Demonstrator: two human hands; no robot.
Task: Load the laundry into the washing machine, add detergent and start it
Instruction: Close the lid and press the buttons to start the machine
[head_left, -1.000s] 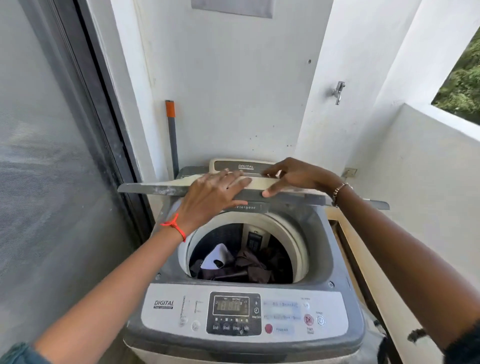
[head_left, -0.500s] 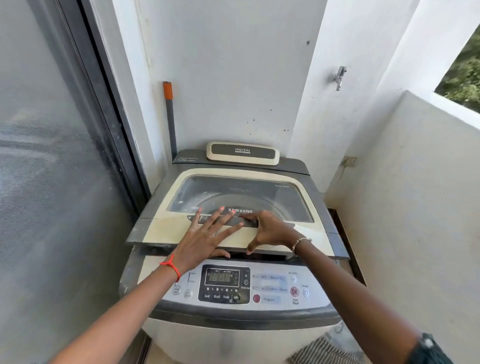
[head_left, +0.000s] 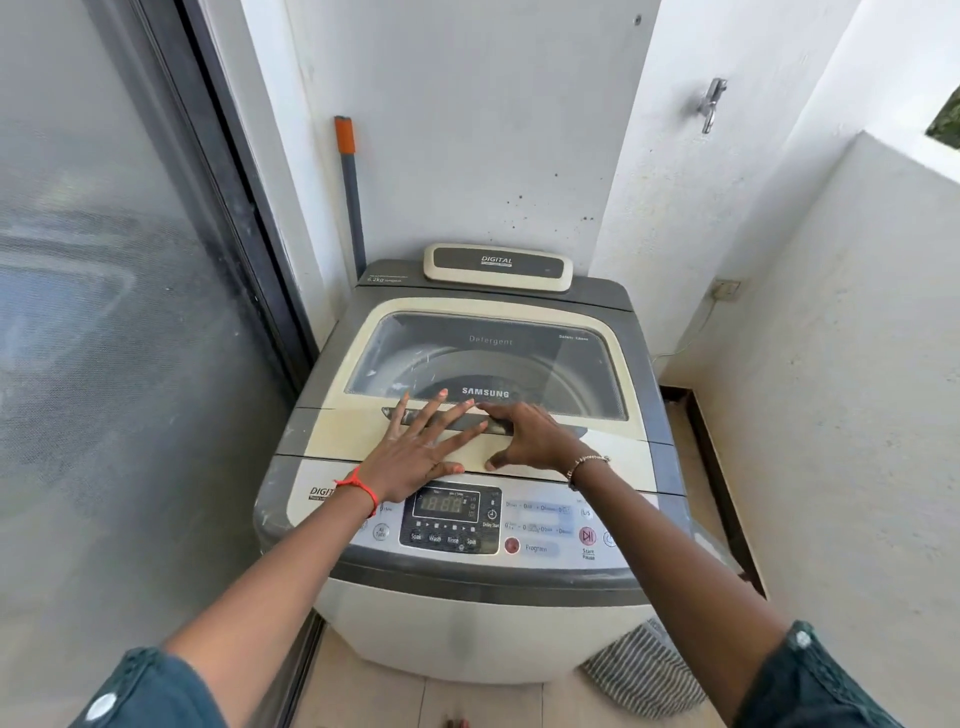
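A grey and cream top-loading washing machine (head_left: 467, 618) fills the middle of the view. Its lid (head_left: 597, 441) lies flat and closed, with a tinted window (head_left: 498, 358) showing the drum rim; the laundry inside is hidden. My left hand (head_left: 415, 449) rests flat on the lid's front edge, fingers spread over the handle. My right hand (head_left: 530, 439) presses on the lid just beside it, fingers arched, holding nothing. Below the hands is the control panel (head_left: 545, 525) with a lit display (head_left: 448, 504), a red program button (head_left: 512, 545) and a start/pause button (head_left: 587, 535).
A glass sliding door (head_left: 130, 338) stands close on the left. A grey stick with an orange tip (head_left: 349, 192) leans behind the machine. A tap (head_left: 710, 104) sits on the back wall, a low white wall (head_left: 857, 364) runs on the right, and a striped cloth (head_left: 644, 670) lies on the floor.
The lid was raised and folded with laundry visible in the drum; both hands pushed it down and it now lies flat and closed.
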